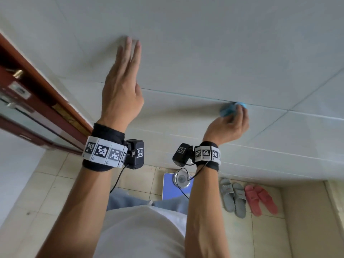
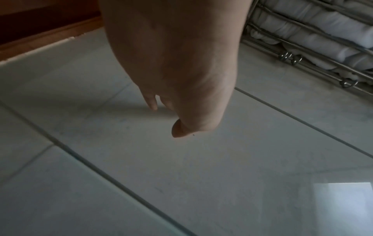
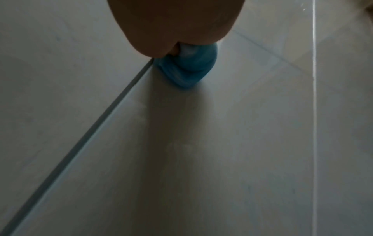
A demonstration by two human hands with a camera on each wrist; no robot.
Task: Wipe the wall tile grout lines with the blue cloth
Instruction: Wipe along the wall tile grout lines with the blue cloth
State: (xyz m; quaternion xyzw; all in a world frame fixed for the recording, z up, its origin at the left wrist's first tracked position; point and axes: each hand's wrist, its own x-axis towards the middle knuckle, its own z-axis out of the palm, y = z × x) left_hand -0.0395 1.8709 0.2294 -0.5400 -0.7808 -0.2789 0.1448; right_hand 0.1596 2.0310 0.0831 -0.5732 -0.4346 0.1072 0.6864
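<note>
The right hand (image 1: 229, 125) curls its fingers around a bunched blue cloth (image 1: 228, 108), pressing the wad against the tiled wall (image 1: 186, 43) right on a grout line (image 1: 176, 94). The cloth is a crumpled lump with no clear long axis; it bulges out past the fingertips toward the wall, and in the right wrist view it (image 3: 187, 67) sits at the end of the dark grout line (image 3: 80, 143), which runs away from the hand toward the left hand's side. The left hand (image 1: 122, 86) is flat and open, fingers straight and close together, its fingertips at the wall above that same line and well apart from the cloth; it holds nothing. From the left wrist view, a metal rack (image 2: 315, 52) holding folded white fabric (image 2: 322, 32) hangs on the wall beyond the left hand (image 2: 173, 63). Below the hands, on the floor, lie a blue scale (image 1: 167, 189), grey slippers (image 1: 232, 196) and red slippers (image 1: 260, 199). A wooden door frame (image 1: 46, 97) stands to the left of the left hand.
</note>
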